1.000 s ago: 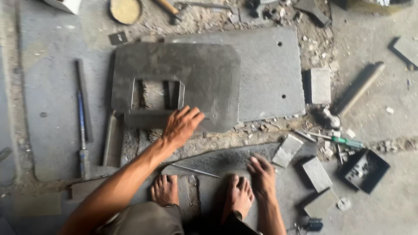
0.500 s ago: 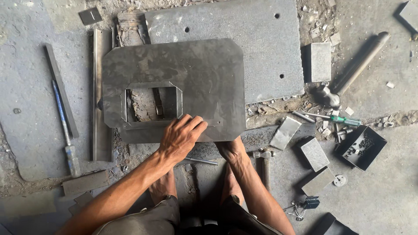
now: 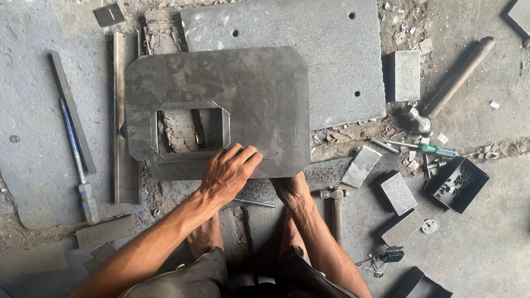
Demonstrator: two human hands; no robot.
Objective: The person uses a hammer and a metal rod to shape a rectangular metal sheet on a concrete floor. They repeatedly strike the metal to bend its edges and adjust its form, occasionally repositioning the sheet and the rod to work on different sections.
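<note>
The steel plate (image 3: 259, 94) in front of me is dull grey, scuffed and blotchy, flat, with its 4 corners clipped off at an angle. Near its left side is a rectangular cut-out (image 3: 190, 129), its own corners clipped too, and through it I see rubble and a rusty strip. The plate lies on the gritty workshop floor, overlapping the lower left of a bigger, rough-grained grey slab (image 3: 331, 49) that has 3 small drilled holes.

My left hand (image 3: 229, 171) lies flat on the plate's near edge, just below the cut-out, fingers stretched forward and slightly apart, pressing down, holding nothing. My right hand (image 3: 291, 187) is at the plate's near edge to the right of the left one; its fingers are tucked under the plate's rim, so I cannot tell whether they grip or only prop it.

Right of the plate lie a hammer (image 3: 441, 96) with a long handle, a green-handled screwdriver (image 3: 425, 149), several small rectangular steel offcuts and a black tray (image 3: 458, 185) of bits. Left of the plate lie an angle bar (image 3: 118, 121) and a blue-handled file (image 3: 77, 160).

Compared with 0.5 s ago, the plate sits a little higher and further right in view, and my left hand reaches slightly further onto it.
</note>
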